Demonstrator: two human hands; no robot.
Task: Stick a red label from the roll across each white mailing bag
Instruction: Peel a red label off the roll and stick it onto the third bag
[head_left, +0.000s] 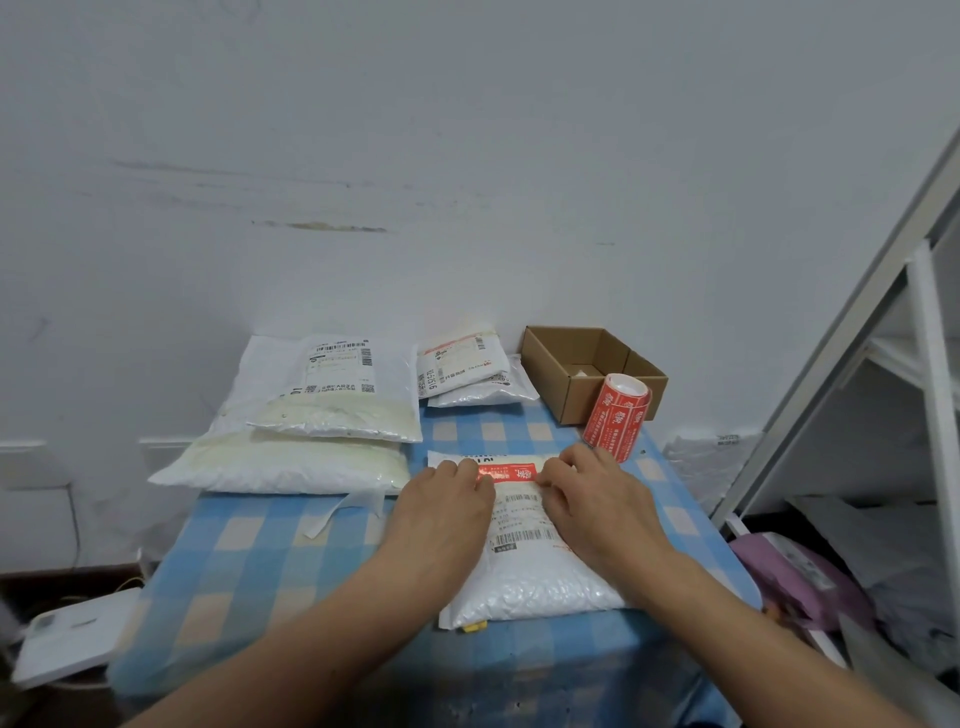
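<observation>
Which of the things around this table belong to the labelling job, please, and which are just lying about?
Job: red label under left hand and right hand; near bag; label roll; bag stack at left; far bags.
Lying about: cardboard box; backing strip; floor scale; shelf; purple bag.

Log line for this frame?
phase: label placement | red label: across white mailing bag | left hand: on left end | right hand: on right end | roll: beside cardboard box
</observation>
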